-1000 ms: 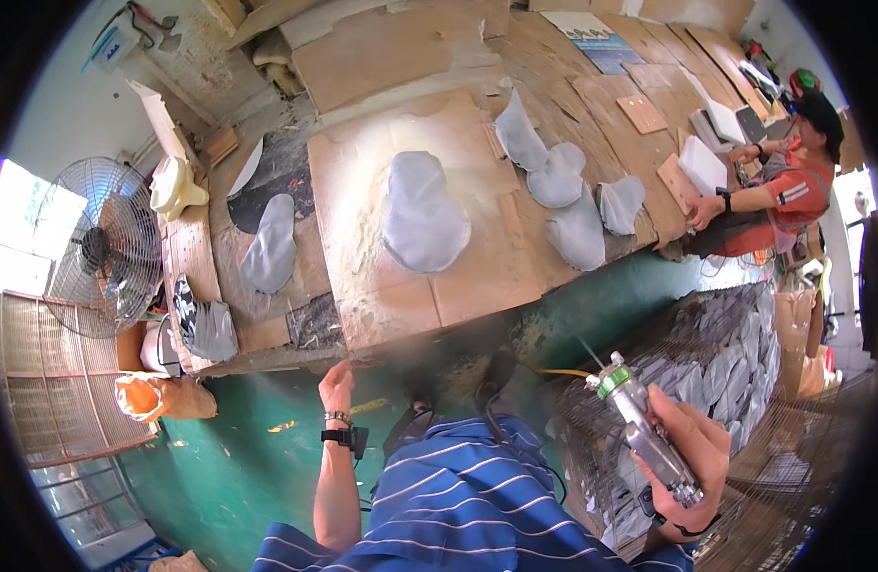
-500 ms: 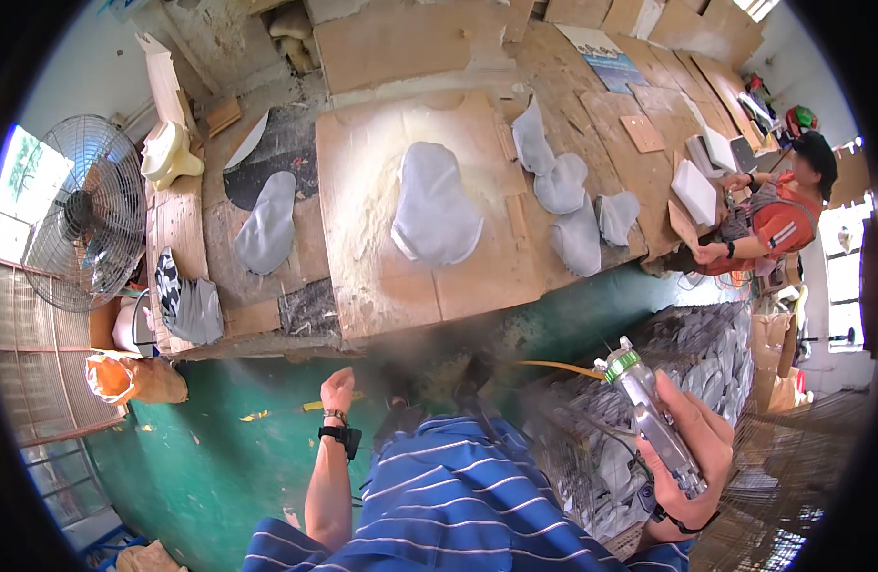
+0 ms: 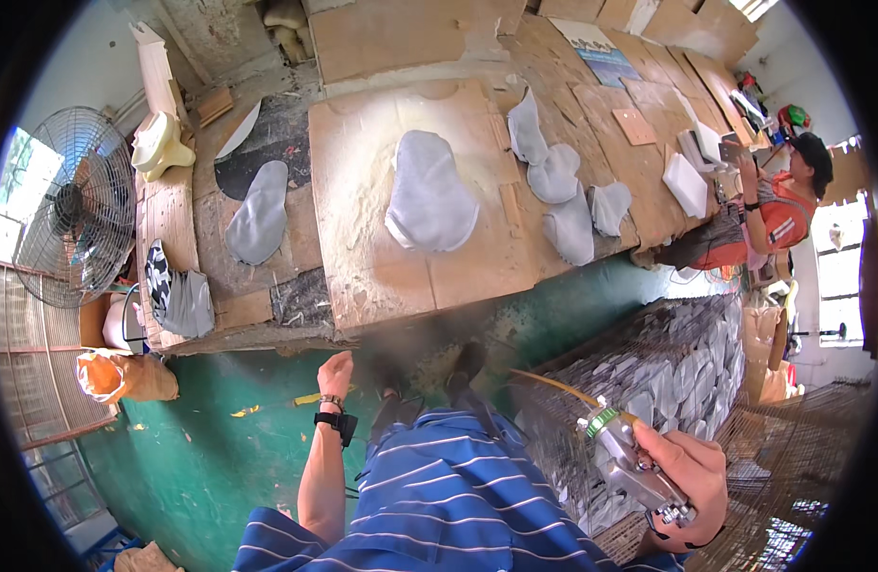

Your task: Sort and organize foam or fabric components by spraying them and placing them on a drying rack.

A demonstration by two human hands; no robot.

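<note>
metal spray gun (image 3: 634, 467) gripped in right hand (image 3: 687, 477), grey sole-shaped sheet (image 3: 429, 191) ahead.

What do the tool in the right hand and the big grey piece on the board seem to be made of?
The spray gun in the right hand looks like bare metal: silvery and shiny, with a green ring near the nozzle. The grey piece looks like soft sheet material, perhaps fabric or foam: matte, limp edges. The board beneath seems unpainted wood or fibreboard, dusted pale.

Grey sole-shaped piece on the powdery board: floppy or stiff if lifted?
Grey piece probably flexes: it looks thin, flat, sheet-like. Likely light for its size. Powder on the board may let it slide when pushed. Right hand holds the spray gun.
</note>
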